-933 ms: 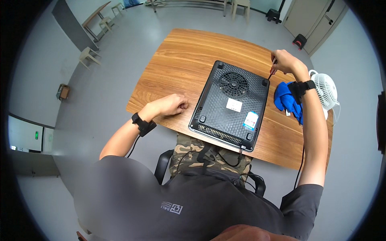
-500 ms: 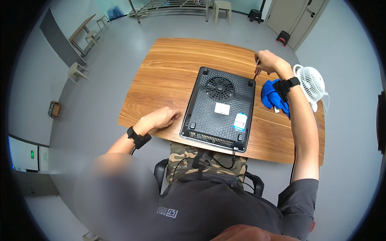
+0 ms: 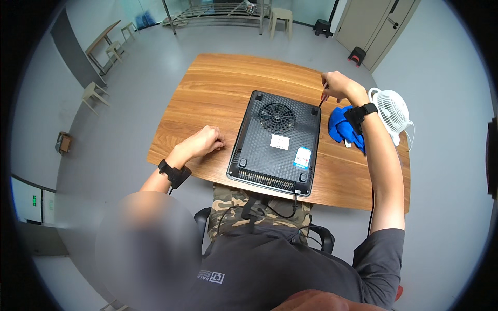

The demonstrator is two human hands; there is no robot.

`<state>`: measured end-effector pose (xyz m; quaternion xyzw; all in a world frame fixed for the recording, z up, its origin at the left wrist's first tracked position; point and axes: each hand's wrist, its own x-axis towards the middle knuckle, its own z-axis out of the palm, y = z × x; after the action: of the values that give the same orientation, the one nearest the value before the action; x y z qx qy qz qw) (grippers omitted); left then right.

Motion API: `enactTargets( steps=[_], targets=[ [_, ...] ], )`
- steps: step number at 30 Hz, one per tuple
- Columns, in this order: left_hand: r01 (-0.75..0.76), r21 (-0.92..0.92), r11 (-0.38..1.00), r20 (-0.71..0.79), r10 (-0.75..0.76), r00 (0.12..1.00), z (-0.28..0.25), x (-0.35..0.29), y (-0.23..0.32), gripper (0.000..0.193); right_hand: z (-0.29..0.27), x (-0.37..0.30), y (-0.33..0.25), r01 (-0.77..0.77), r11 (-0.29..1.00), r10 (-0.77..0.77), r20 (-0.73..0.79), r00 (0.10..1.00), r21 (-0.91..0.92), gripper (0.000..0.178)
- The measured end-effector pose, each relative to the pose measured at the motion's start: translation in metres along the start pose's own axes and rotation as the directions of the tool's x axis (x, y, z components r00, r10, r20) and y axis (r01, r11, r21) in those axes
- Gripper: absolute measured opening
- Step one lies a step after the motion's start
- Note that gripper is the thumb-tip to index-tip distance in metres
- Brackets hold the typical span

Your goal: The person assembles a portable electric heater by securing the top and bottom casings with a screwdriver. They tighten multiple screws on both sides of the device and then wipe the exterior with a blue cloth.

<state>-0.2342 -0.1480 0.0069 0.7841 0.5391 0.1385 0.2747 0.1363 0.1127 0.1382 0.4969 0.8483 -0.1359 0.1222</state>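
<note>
A black induction cooker [image 3: 259, 147] lies upside down on the wooden table, its round fan grille [image 3: 277, 118], corner feet and two stickers facing up. At its far right corner my right hand [image 3: 341, 87] grips a screwdriver [image 3: 324, 97] with some red on its handle. The dark shaft points down at the cooker's edge by the corner foot; exactly where the tip sits is too small to tell. To the left of the cooker, my left hand [image 3: 206, 141] rests on the tabletop with its fingers curled in, apart from the cooker. Nothing shows in that hand.
Right of the cooker a crumpled blue cloth [image 3: 342, 127] lies beneath my right forearm, beside a white fan [image 3: 391, 111]. A black power cord [image 3: 294, 207] runs from the cooker's near edge over my lap. The wooden table [image 3: 181, 114] has rounded edges.
The whole view has shifted slightly. My left hand has slid a little farther from me on the table. My right hand and screwdriver stay at the same corner.
</note>
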Motion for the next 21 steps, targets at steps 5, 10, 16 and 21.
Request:
enactTargets(
  steps=[5, 10, 16, 21],
  targets=[
    [0.067, -0.056, 0.996, -0.07, -0.071, 0.995, -0.004, 0.017, 0.008, 0.01, -0.005, -0.008, 0.002, 0.046, 0.999, -0.046, 0.025, 0.999, -0.016, 0.027],
    [0.044, -0.135, 0.99, -0.189, -0.069, 0.98, -0.007, 0.04, 0.02, 0.013, -0.024, -0.014, 0.0, 0.006, 0.999, -0.002, 0.087, 0.996, -0.052, 0.026],
    [-0.065, -0.355, 0.933, -0.314, -0.054, 0.948, 0.0, 0.056, 0.017, 0.008, -0.058, -0.02, 0.007, 0.108, 0.994, -0.108, -0.103, 0.989, -0.009, 0.03],
    [0.069, -0.572, 0.818, -0.241, -0.248, 0.938, 0.001, 0.063, 0.017, 0.009, -0.065, -0.044, -0.039, 0.349, 0.928, -0.329, -0.156, 0.931, 0.129, 0.028]
  ],
)
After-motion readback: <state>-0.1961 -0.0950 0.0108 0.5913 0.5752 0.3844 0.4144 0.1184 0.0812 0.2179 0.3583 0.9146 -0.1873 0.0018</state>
